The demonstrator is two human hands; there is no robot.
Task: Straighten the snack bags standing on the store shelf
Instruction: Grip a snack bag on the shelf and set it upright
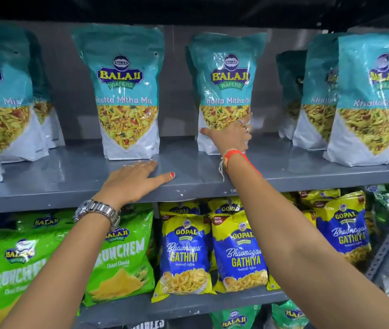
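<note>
I had my right hand (232, 136) wrapped round the base of the middle bag (224, 91) at one o'clock, gripping it. My left hand (136, 179) lay open, flat on the shelf (70, 176), holding nothing. The bags at three o'clock (367, 98) stood skewed, undone.

The right hand (232, 136) is gripping the lower front of a teal Khatta Mitha Mix bag (226, 74) that is standing upright on the grey shelf (307, 167). The left hand (136, 179) is lying flat and open on the shelf's front edge, just before another upright teal bag (125, 91). Green Crunchem bags (122, 262) and blue Gathiya bags (184, 255) are sitting on the shelf below
</note>
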